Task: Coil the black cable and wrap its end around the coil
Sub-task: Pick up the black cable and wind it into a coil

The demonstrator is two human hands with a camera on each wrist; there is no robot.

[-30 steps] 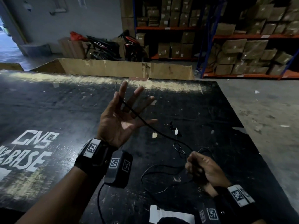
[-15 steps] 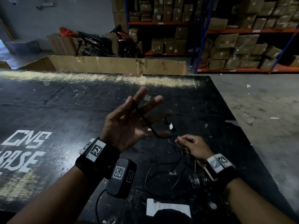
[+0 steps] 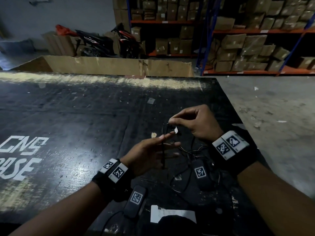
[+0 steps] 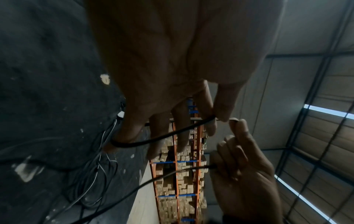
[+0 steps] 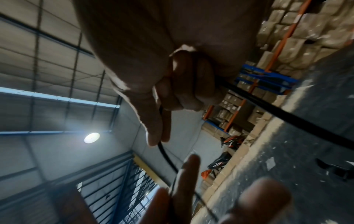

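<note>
My left hand (image 3: 163,145) is held over the black table with its fingers straight and spread, palm turned to the right. The thin black cable (image 3: 163,155) runs across those fingers; in the left wrist view a loop of the cable (image 4: 162,136) lies round the left fingers (image 4: 182,136). Just beyond the left fingertips, my right hand (image 3: 173,122) pinches the cable between thumb and forefinger. In the right wrist view the cable (image 5: 166,157) drops from the pinch toward the left fingers. The cable's loose remainder (image 3: 183,176) lies tangled on the table under both wrists.
The table (image 3: 85,125) is a scarred black board with white lettering at the left. A white paper label (image 3: 172,214) lies near its front edge. A cardboard wall (image 3: 119,65) lines the far edge. Concrete floor (image 3: 272,116) and box-filled shelves (image 3: 255,48) are to the right.
My right hand rose from the table and carried the cable up past the left fingertips. My left hand dropped lower and tipped flatter, with the cable still across its fingers.
</note>
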